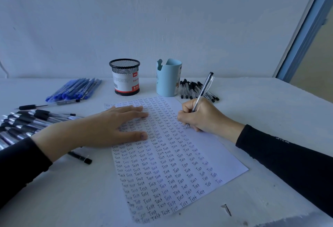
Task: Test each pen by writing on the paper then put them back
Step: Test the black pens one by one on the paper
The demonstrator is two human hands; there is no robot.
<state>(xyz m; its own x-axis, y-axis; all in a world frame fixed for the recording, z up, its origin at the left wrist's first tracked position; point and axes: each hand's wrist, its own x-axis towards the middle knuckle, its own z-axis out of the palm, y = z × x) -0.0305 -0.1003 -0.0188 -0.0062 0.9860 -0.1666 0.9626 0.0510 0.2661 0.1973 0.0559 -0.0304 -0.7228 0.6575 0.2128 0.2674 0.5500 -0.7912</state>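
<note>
Step in hand, by judgement: writing test of one pen.

Position:
- Pinched in the right hand, fingers curled round the lower barrel in a writing hold.
- Tip down on the paper, at the right end of a row of "Test" marks; upper end tilted up and away from the body.
- Left hand laid flat on the upper left of the sheet, fingers straight and slightly spread, pressing it to the table.

Handling, as judged:
- Treat as light, stiff and smooth; expect the clear plastic barrel to slip under a loose hold.
- For writing, take hold low, close to the tip. For putting back, shift to mid-barrel and lay down or drop in gently.
- Press lightly; assume a fine tip, easily damaged.
- Regard the sheet as thin, limp and liable to slide; hold down with a flat palm, clear of the line being written.

Return points:
- Mesh cup and blue cup upright behind the sheet; contents not visible.
- Blue pens in a pile at far left; black-capped pens just beside the blue cup; black-grip pens at the left edge.
- Cannot tell which spot takes tested pens.
</note>
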